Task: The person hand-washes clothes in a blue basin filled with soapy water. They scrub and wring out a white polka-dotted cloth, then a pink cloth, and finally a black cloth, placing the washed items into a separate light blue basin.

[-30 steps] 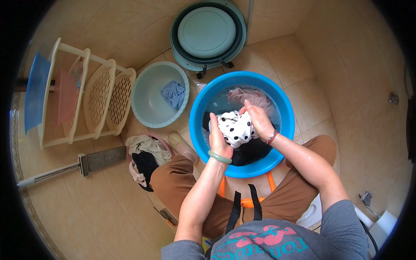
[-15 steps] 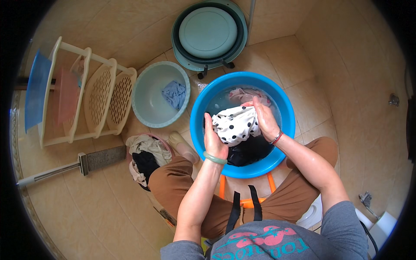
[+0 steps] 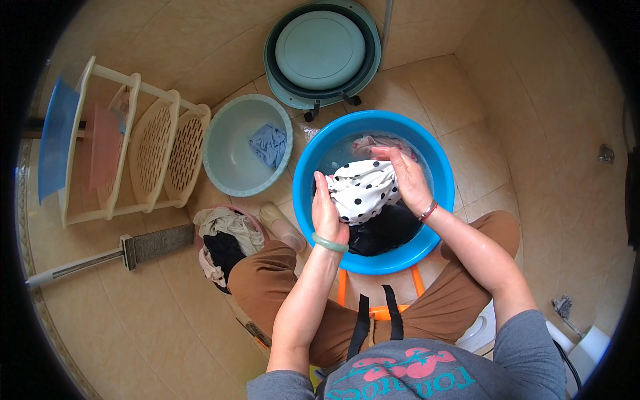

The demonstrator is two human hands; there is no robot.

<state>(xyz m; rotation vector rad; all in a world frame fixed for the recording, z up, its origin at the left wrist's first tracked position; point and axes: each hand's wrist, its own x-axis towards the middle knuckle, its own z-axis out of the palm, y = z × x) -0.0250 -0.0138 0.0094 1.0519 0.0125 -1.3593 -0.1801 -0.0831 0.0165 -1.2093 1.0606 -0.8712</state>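
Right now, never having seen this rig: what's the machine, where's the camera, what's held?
No machine: these are a person's bare hands. A head-worn fisheye camera looks down, bending straight edges near the rim. The left hand and right hand hold a white cloth with black dots over a round blue basin of water, where black fabric and pinkish fabric lie. On the beige tiled floor, a round pale-green basin holds a crumpled light-blue cloth.

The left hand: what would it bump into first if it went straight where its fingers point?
The left hand would probably meet the far-left rim of the blue tub first. I can't tell how high the hand is, so it might pass over the rim.
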